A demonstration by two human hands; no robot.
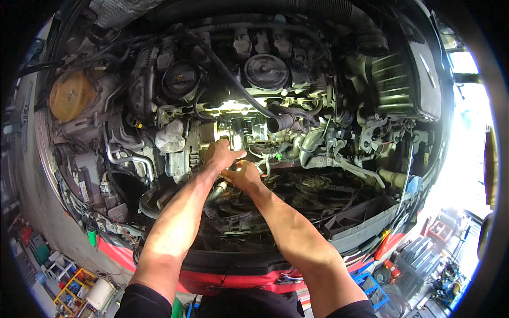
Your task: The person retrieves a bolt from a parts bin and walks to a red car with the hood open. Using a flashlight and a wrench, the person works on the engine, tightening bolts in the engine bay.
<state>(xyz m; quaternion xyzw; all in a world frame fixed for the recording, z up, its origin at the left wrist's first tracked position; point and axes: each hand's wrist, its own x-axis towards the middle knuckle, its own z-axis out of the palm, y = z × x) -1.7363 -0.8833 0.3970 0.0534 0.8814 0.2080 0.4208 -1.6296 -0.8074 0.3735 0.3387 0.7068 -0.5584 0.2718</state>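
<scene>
Both bare hands reach into a car's engine bay, in front of the engine. My left hand (223,154) touches the lower end of a metal cylindrical part (237,137), thumb pointing right. Just below and to the right, my right hand (243,175) has its fingers bent near the same spot; what lies between them is hidden. An open-ended black hose (278,122) ends above and right of the hands. The black oil filler cap (181,79) and a round black cover (266,71) sit higher on the engine. A bright light shines behind the metal part.
A yellowish coolant reservoir (70,96) stands at left, a black air filter housing (405,79) at right. The radiator fan (316,183) lies below right of the hands. Hand tools, one a red-handled tool (382,244), rest along the front edge. A green-handled tool (92,236) stands at front left.
</scene>
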